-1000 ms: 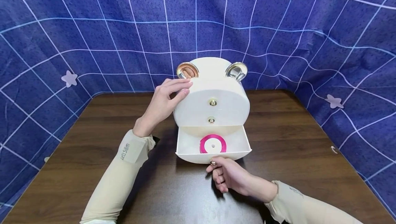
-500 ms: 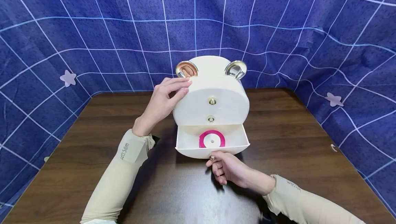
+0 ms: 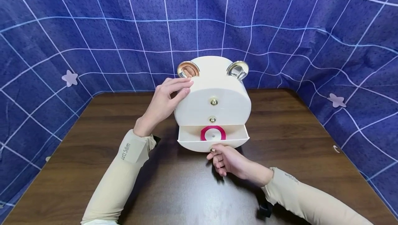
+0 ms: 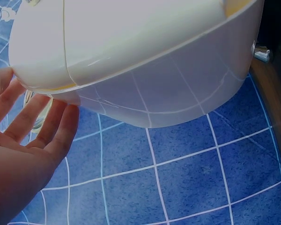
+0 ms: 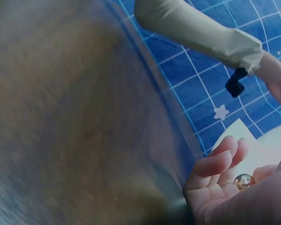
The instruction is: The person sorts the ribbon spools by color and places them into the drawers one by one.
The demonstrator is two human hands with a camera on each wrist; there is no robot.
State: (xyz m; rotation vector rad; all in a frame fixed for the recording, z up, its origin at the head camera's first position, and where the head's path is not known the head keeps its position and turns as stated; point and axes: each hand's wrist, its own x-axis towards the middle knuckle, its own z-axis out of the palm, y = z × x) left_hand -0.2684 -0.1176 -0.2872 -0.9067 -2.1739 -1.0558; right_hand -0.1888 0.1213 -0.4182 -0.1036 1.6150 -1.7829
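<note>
A white drawer box point(image 3: 230, 111) with two shiny round ears stands in the middle of the head view. My left hand point(image 3: 163, 97) rests on its upper left side, fingers extended over the top and thumb near the front edge. Below, the bottom drawer point(image 3: 189, 145) is partly pulled out. Inside it lies a spool of pink ribbon point(image 3: 203, 133) with a white centre. My right hand point(image 3: 231, 162) pinches the drawer's small gold knob point(image 3: 212, 150) between thumb and index finger, as the knob point(image 5: 244, 181) in the right wrist view also shows.
Two more gold knobs, an upper knob point(image 3: 214, 102) and a lower knob point(image 3: 212, 119), sit on the box front. Dark brown wooden table point(image 3: 109, 121) lies beneath. A blue cloth point(image 3: 133, 35) with a white grid and star shapes hangs behind and at the sides.
My right hand has moved away from me with the knob, and the bottom drawer has slid further into the box, carrying the ribbon spool. My left hand has stayed in place.
</note>
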